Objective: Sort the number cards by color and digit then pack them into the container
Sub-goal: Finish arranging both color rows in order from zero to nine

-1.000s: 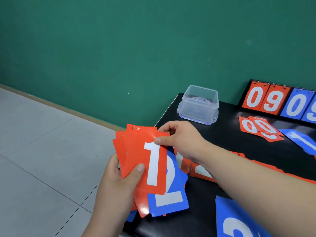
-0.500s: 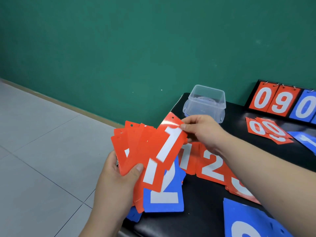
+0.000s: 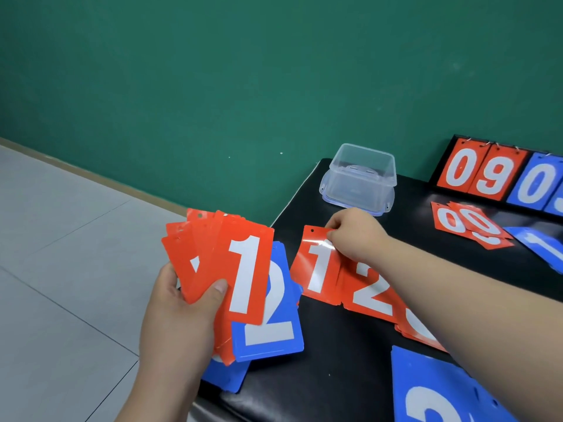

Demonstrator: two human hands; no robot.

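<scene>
My left hand [image 3: 179, 312] grips a fan of red cards [image 3: 219, 263] at the table's left edge, a red 1 on top. Under the fan lie blue 2 cards [image 3: 271, 333]. My right hand [image 3: 353, 236] pinches the top edge of another red 1 card [image 3: 316, 269], which lies on the black table beside a red 2 card [image 3: 368, 293]. A red card further right is partly hidden by my forearm. The clear plastic container [image 3: 359, 178] stands at the table's back left.
A scoreboard stand [image 3: 493, 172] showing 0, 9, 0 leans at the back right. Red 0 cards [image 3: 469, 223] and a blue 1 card [image 3: 539, 245] lie before it. Blue cards [image 3: 435, 391] lie at the front right. The black table [image 3: 335, 376] ends left above grey floor.
My right hand has pulled a red 1 card off the fan and lowered it onto the table left of the red 2. Another red 1 now tops the fan.
</scene>
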